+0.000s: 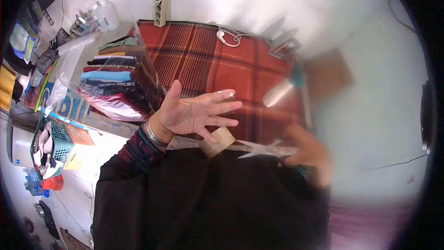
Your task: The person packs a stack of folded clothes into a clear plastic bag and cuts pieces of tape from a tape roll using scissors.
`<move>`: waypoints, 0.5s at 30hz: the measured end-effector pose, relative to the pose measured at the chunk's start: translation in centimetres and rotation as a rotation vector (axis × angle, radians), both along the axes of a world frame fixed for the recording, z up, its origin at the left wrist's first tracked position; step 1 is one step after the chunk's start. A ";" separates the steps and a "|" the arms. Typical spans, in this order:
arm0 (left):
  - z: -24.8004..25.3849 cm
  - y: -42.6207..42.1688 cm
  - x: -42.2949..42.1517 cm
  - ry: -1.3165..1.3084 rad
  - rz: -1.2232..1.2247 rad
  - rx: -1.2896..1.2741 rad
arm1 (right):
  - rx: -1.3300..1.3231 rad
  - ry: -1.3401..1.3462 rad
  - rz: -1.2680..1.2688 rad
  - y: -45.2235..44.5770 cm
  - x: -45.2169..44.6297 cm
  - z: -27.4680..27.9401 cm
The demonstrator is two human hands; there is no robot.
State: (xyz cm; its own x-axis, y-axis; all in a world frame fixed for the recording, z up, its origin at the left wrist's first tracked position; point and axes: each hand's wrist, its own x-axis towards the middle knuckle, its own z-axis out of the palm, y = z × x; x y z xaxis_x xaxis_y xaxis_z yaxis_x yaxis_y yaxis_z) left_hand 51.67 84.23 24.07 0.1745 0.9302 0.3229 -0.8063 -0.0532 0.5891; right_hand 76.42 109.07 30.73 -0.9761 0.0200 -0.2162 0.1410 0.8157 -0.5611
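My left hand (199, 113) is open, palm up with fingers spread, over the near edge of the red plaid cloth (189, 51). Close below its fingertips is a roll of brown tape (217, 142). My right hand (309, 153) is smeared by motion at the right, near a blurred pale, pointed object (261, 149); whether it holds anything cannot be made out. A blurred whitish bottle-like object with a teal end (282, 90) lies farther up the cloth. Left of my left hand, folded clothes (111, 76) are stacked in clear plastic.
An iron (282, 46) stands at the back right, beside a brown board (328, 76). A white plug (222, 36) lies on the cloth, and a power strip (160, 9) is at the wall. White bottles (108, 15) stand back left; a green basket (60, 143) is lower left.
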 end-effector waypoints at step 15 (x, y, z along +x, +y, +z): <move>-3.1 2.9 -1.6 -0.029 0.317 -0.093 | -0.414 0.287 -0.188 1.8 -11.4 -13.1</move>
State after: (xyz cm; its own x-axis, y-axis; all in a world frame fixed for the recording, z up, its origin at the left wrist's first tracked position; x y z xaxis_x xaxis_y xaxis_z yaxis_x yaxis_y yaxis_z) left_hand 50.09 87.14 20.97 -0.1368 0.9625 0.2344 -0.7748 -0.2514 0.5801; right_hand 65.01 110.90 17.66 -0.9850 0.1696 0.0316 0.0571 0.4931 -0.8681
